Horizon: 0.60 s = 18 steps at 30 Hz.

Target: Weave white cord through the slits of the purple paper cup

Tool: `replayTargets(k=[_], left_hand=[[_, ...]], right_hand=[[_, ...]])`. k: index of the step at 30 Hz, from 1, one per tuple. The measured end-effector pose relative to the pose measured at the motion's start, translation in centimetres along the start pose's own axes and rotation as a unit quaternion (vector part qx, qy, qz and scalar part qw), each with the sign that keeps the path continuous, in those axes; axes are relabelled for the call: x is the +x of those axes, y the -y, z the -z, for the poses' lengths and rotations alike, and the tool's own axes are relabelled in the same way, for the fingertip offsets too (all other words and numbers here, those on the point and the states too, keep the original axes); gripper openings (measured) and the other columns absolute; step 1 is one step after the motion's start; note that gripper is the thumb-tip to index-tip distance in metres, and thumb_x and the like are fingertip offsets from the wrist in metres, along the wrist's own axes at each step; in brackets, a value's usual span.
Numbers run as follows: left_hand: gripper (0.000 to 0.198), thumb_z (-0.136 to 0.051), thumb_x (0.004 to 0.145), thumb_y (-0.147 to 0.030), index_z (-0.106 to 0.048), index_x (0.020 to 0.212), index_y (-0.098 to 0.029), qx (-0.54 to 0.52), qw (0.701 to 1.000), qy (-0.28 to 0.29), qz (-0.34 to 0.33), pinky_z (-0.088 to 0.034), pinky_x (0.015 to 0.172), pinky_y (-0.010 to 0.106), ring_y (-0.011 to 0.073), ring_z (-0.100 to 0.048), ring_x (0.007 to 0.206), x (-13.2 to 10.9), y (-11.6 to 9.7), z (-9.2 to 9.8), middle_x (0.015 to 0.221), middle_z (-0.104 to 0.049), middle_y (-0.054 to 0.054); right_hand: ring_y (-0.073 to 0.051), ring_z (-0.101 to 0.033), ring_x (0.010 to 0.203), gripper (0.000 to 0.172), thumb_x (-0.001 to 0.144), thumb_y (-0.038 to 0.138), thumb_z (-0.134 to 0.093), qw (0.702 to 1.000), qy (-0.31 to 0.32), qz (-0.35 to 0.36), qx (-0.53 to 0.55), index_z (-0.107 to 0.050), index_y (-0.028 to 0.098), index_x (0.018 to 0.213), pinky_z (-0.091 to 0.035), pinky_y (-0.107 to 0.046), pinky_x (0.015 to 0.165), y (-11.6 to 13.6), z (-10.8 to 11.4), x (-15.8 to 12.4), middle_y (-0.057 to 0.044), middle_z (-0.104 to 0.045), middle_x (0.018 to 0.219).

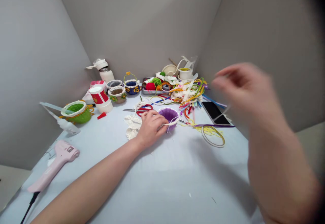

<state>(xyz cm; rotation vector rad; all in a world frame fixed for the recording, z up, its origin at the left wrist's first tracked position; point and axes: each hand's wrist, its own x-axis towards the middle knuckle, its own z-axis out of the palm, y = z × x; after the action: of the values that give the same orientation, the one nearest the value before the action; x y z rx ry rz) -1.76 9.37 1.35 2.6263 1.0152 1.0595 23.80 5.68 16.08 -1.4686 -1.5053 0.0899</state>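
My left hand (151,126) rests on the table with its fingers curled, pressing a thin white cord against the rim of a small purple cup (169,115). White lace trim (132,126) lies under and left of that hand. My right hand (243,90) is raised close to the camera at the right, blurred by motion, its fingers bent as if pinching; a faint white strand (223,113) runs from it down toward the cup. Red-handled scissors (141,110) lie just behind my left hand.
A pink glue gun (54,165) lies at the left front, a black phone (215,112) at the right. Small decorated baskets (131,86), a green basket (76,111), a red-and-white paper cup (99,97), a tray of yarn (157,85) and several coloured strips (193,95) crowd the back.
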Motion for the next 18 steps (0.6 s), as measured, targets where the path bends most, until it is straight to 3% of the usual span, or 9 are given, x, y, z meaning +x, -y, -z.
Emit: replayTargets(k=[2,5,7,9,12,15,18], left_hand=[[0.013,-0.057,0.092,-0.03,-0.068,0.093,-0.024,0.001,1.0,-0.001,-0.004,-0.028,0.091,0.042,0.0225,-0.05,0.104,-0.1,0.0,0.1,0.099,-0.072,0.002],[0.015,-0.056,0.092,-0.031,-0.069,0.094,-0.024,0.005,1.0,0.001,-0.01,-0.028,0.091,0.042,0.0225,-0.049,0.104,-0.1,0.1,0.1,0.1,-0.072,0.002],[0.015,-0.055,0.093,-0.032,-0.069,0.095,-0.025,0.008,1.0,0.005,-0.01,-0.028,0.091,0.043,0.023,-0.049,0.104,-0.1,0.2,0.1,0.1,-0.072,0.002],[0.016,-0.055,0.093,-0.032,-0.069,0.096,-0.025,0.01,1.0,0.009,-0.01,-0.027,0.091,0.043,0.0235,-0.049,0.105,-0.1,0.2,0.1,0.101,-0.072,0.003],[0.015,-0.055,0.093,-0.031,-0.068,0.096,-0.025,0.011,1.0,0.009,-0.011,-0.027,0.091,0.042,0.0229,-0.048,0.106,-0.1,0.2,0.1,0.102,-0.072,0.002],[0.015,-0.055,0.093,-0.032,-0.068,0.095,-0.024,0.012,1.0,0.011,-0.01,-0.027,0.091,0.042,0.0225,-0.049,0.105,-0.1,0.2,0.1,0.101,-0.072,0.001],[0.016,-0.054,0.093,-0.032,-0.068,0.094,-0.024,0.01,1.0,0.01,-0.009,-0.027,0.091,0.042,0.0228,-0.049,0.105,-0.1,0.1,0.2,0.101,-0.072,0.002]], right_hand=[[-0.01,-0.038,0.05,0.018,0.081,0.035,-0.061,0.97,0.244,-0.016,-0.023,-0.067,0.021,0.09,-0.028,-0.025,0.05,0.7,-3.3,-2.3,0.005,-0.048,0.055],[-0.014,-0.054,0.062,0.017,0.083,0.025,-0.056,0.935,0.351,0.039,-0.047,-0.071,0.022,0.091,-0.037,-0.025,0.058,-0.2,-7.1,-3.7,0.0,-0.066,0.072],[-0.015,-0.058,0.068,0.016,0.083,0.022,-0.055,0.917,0.388,0.066,-0.067,-0.071,0.022,0.084,-0.038,-0.025,0.061,-1.0,-8.5,-3.5,0.0,-0.069,0.079],[-0.014,-0.056,0.066,0.016,0.082,0.02,-0.055,0.904,0.414,0.074,-0.082,-0.069,0.021,0.074,-0.036,-0.024,0.059,-1.4,-9.2,-3.2,0.0,-0.068,0.074],[-0.013,-0.052,0.062,0.017,0.082,0.019,-0.054,0.922,0.368,0.078,-0.095,-0.064,0.019,0.069,-0.034,-0.024,0.057,-1.5,-9.3,-2.9,0.0,-0.064,0.068],[-0.015,-0.051,0.062,0.017,0.086,0.024,-0.053,0.969,0.206,0.069,-0.113,-0.063,0.019,0.073,-0.033,-0.026,0.06,-1.8,-8.7,-2.6,-0.002,-0.063,0.069],[-0.016,-0.05,0.062,0.017,0.087,0.028,-0.053,0.991,0.052,0.031,-0.121,-0.064,0.018,0.08,-0.034,-0.027,0.062,-2.6,-7.6,-2.1,-0.003,-0.063,0.071]])
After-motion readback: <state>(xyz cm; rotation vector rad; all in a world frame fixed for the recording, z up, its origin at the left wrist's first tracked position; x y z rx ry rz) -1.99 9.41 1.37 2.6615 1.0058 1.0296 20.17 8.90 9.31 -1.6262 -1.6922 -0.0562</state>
